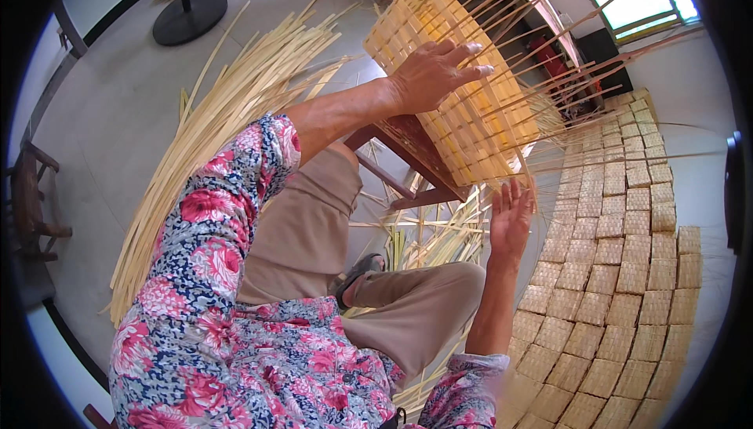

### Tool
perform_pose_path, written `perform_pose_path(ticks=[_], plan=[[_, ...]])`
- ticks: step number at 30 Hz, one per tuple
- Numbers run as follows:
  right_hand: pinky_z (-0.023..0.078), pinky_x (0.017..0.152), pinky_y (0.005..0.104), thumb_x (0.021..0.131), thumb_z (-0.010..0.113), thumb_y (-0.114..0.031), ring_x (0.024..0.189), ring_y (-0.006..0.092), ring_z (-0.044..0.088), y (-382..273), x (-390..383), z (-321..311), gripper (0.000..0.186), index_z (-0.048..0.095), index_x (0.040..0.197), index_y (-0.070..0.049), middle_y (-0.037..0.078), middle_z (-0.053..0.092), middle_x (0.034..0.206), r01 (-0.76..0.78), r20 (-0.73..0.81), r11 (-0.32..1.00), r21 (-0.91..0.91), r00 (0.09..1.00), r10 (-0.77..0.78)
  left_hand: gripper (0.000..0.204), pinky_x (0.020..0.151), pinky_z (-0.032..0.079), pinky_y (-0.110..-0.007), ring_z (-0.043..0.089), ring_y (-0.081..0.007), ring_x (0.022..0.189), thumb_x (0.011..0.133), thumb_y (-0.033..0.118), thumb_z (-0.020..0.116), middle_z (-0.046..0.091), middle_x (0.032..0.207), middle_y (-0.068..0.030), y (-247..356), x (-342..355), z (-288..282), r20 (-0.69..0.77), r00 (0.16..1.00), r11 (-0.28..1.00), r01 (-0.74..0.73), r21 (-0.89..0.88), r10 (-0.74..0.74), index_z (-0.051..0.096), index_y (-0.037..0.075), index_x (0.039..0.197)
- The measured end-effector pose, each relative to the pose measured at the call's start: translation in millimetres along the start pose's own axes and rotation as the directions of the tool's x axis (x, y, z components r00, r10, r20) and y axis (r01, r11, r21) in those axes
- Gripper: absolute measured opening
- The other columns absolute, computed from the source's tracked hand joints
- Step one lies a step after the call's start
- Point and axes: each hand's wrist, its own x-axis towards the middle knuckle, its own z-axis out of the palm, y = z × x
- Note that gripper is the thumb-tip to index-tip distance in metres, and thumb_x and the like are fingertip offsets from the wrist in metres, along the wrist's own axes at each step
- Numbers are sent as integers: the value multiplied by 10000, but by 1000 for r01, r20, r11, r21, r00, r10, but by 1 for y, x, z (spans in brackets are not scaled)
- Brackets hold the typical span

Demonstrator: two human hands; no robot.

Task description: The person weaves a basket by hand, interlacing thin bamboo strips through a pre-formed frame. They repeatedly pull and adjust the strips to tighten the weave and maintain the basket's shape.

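A half-woven basket of pale yellow bamboo strips rests tilted on a dark red wooden stool before me. Long uncut strips stick out from its far right side. My left hand lies over the basket's near side, open, its index and middle fingers stretched apart with white tape round their tips. At the basket's lower right corner, my right hand is raised with the palm showing. Its fingers are extended and apart beside a strip at the corner; whether they touch it is hard to see.
A big bundle of loose bamboo strips lies on the floor to the left. More strips are scattered under the stool. Stacked woven baskets fill the right side. A round black stand base and a small wooden stool stand left.
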Motion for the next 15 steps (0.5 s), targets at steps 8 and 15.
perform_pose_path(ticks=[8,15], plan=[[455,1064,408,1006,634,-228,1174,228,568,12,42,-24,256,628,1202,-65,90,646,1234,169,65,964,204,981,-185,694,888,522,-383,592,-272,1052,791,51,680,527,1394,-111,9,2,-3,-92,993,997,72,-15,-73,547,272,1436],[487,1039,408,1006,638,-226,1102,222,606,-2,33,-6,226,666,1121,-34,91,679,1138,155,-7,976,151,988,-155,533,838,483,-377,609,-214,1013,888,125,602,573,1356,-97,8,-4,-3,-90,990,977,125,175,-111,580,277,1399]])
